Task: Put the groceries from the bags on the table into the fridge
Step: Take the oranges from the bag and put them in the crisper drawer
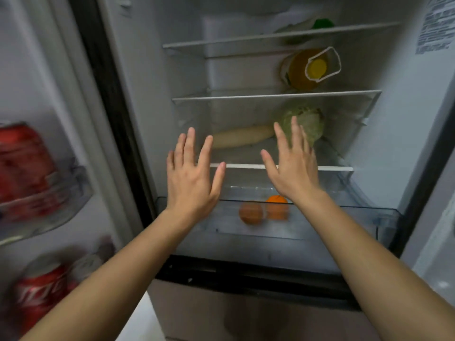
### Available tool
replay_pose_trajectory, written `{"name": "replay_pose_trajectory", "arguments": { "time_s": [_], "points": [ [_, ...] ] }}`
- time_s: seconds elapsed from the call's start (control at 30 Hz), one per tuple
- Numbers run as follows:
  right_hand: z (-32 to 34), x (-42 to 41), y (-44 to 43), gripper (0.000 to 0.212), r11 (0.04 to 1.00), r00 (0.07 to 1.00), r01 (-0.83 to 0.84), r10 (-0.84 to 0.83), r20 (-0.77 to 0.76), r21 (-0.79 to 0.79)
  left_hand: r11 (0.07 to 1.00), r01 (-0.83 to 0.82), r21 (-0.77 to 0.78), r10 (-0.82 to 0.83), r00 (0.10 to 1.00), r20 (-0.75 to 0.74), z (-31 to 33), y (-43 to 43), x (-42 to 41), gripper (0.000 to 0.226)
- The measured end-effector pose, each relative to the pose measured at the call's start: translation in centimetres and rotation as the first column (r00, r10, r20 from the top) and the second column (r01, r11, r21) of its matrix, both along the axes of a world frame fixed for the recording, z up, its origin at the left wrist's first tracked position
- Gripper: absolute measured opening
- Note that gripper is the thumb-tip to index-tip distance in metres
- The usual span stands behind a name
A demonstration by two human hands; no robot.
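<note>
- The fridge (384,148) stands open, its groceries spread over several levels.
- On the lowest glass shelf (330,168) a pale long radish (241,136) lies on its side, its right end touching a green cabbage (307,123) at 3 o'clock of it.
- In the clear drawer (357,217) below, pulled partly out, sit two round orange fruits (251,212), side by side and touching, the brighter one at 3 o'clock.
- One shelf up, at 12 o'clock of the cabbage, lies a yellow bottle (302,70) with a white carry handle, cap toward the camera.
- On the top shelf lies something green and pale, too blurred to tell.
- The left hand (190,178) is empty, fingers spread flat, raised before the drawer front.
- The right hand (293,163) is likewise empty and splayed, its fingertips overlapping the cabbage in view; contact cannot be told.
- At 9 o'clock, the door bins hold red cans (24,166).
</note>
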State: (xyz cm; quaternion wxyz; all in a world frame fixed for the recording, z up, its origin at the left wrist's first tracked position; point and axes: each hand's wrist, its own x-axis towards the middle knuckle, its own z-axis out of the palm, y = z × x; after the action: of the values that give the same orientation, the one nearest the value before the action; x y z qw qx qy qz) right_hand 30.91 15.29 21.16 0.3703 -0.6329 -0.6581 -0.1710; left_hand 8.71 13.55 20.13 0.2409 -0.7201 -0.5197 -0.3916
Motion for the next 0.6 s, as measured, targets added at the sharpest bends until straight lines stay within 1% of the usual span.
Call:
{"name": "replay_pose_trajectory", "arguments": {
  "time_s": [0.07,0.17,0.27,0.37,0.5,0.57,0.6],
  "points": [
    [-0.5,-1.6,-1.3,0.07,0.999,1.0,-0.019,0.019,0.012,0.03,0.999,-0.04,-0.023,0.041,0.999,0.001,-0.3,-2.1,-1.6,0.062],
    [-0.6,-4.3,-4.1,0.072,0.998,0.998,-0.032,0.03,0.049,0.049,0.998,-0.068,-0.009,0.068,0.998,-0.014,-0.3,-5.9,-4.0,0.061],
    [-0.7,-7.7,-7.9,0.071,0.994,0.997,-0.052,0.046,0.069,0.094,0.998,-0.065,0.007,0.065,0.998,-0.026,-0.5,-10.5,-7.1,0.06],
    [-1.5,-12.2,-12.2,0.072,0.985,0.995,-0.08,0.072,0.063,0.154,1.0,-0.016,0.025,0.016,1.0,-0.015,-1.0,-16.2,-11.4,0.058],
    [-3.7,-19.7,-18.3,0.075,0.976,0.994,-0.105,0.102,0.023,0.189,0.997,-0.05,0.054,0.055,0.994,-0.093,-2.7,-25.1,-18.7,0.056],
    [-4.9,-25.2,-21.5,0.077,0.97,0.987,-0.155,0.158,0.003,0.187,0.992,-0.116,0.044,0.119,0.989,-0.084,-3.7,-29.9,-24.4,0.057],
    [-5.5,-28.5,-23.1,0.079,0.963,0.979,-0.2,0.202,0.005,0.179,0.983,-0.179,0.025,0.181,0.981,-0.07,-4.1,-32.4,-27.8,0.058]
  ]
}}
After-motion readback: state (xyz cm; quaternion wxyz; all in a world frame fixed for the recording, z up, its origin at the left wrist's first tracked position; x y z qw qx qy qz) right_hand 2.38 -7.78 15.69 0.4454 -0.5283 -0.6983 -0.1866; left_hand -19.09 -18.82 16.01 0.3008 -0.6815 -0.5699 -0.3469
